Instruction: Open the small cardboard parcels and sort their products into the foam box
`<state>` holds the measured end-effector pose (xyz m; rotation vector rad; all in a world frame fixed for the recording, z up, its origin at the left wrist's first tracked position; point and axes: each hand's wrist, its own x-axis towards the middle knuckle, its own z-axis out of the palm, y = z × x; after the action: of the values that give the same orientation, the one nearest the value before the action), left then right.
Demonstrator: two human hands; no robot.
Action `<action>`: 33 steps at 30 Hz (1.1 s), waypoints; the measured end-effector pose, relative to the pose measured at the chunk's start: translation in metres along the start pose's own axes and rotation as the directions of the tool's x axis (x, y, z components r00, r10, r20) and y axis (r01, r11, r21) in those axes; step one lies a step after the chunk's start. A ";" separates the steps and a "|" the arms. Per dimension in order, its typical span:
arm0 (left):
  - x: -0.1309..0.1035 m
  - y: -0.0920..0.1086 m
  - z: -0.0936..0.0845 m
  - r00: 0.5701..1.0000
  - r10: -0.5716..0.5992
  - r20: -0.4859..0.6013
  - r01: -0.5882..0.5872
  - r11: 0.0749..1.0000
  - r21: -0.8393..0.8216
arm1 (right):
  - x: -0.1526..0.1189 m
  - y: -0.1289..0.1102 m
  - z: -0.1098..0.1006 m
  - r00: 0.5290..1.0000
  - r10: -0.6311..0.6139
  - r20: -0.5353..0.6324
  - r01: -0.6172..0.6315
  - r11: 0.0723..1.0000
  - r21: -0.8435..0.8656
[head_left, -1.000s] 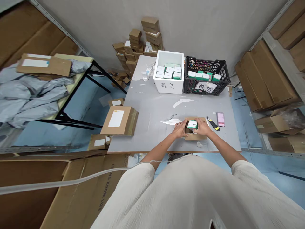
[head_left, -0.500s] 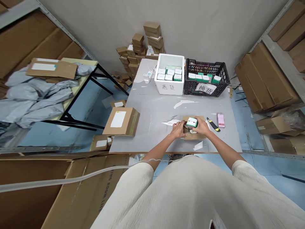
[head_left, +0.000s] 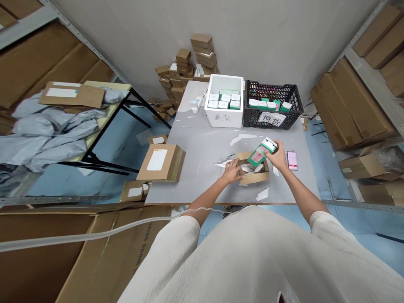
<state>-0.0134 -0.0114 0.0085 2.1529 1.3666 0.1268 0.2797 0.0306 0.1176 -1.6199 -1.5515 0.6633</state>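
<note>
My right hand point(head_left: 277, 155) grips a green and white box point(head_left: 261, 152), tilted above the right part of an open cardboard box point(head_left: 255, 178). Crumpled grey-white packing shows inside the cardboard box. My left hand point(head_left: 232, 171) is at that box's left wall, its fingers bent over the edge. Torn white paper lies just left of the box, and another scrap point(head_left: 262, 194) lies near the table's front edge. To the right of my right hand is a pink-screened phone point(head_left: 292, 160).
At the table's back stand a white foam box point(head_left: 224, 118) and a black crate point(head_left: 273, 122), both holding green and white boxes. A taped carton point(head_left: 157, 163) sits at the left edge. Side table point(head_left: 109, 113) with grey bags stands farther left. A pale cable point(head_left: 94, 236) crosses low in front.
The green and white box has risen out of the cardboard box in my right hand, tilting up to the right. The yellow-black cutter beside the phone is no longer visible.
</note>
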 end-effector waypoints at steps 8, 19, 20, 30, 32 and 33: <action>-0.025 -0.027 -0.025 1.000 -0.021 0.006 0.020 0.998 0.056 | 0.031 0.014 -0.012 0.968 0.015 -0.249 0.013 0.994 0.109; -0.035 -0.036 -0.044 1.000 -0.030 0.007 0.029 0.996 0.089 | 0.012 0.073 0.002 0.942 0.265 -0.208 -0.286 0.955 -0.079; -0.035 -0.035 -0.044 0.999 -0.038 0.008 0.037 0.995 0.096 | 0.005 0.077 0.007 0.944 0.285 -0.168 -0.304 0.948 -0.098; -0.040 -0.036 -0.032 0.996 -0.072 -0.046 0.075 0.995 0.062 | -0.036 0.106 0.035 0.967 0.253 0.033 -0.244 0.954 -0.177; -0.041 -0.037 -0.032 0.994 -0.077 -0.072 0.080 0.996 0.035 | -0.037 0.105 0.033 0.985 0.166 0.034 -0.154 0.961 -0.230; -0.042 -0.037 -0.032 0.993 -0.081 -0.087 0.083 0.996 0.020 | -0.037 0.103 0.032 0.993 0.119 0.029 -0.107 0.958 -0.268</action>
<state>-0.0746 -0.0221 0.0248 2.1283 1.5107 0.1741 0.3087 0.0047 0.0104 -1.9164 -1.6454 0.5723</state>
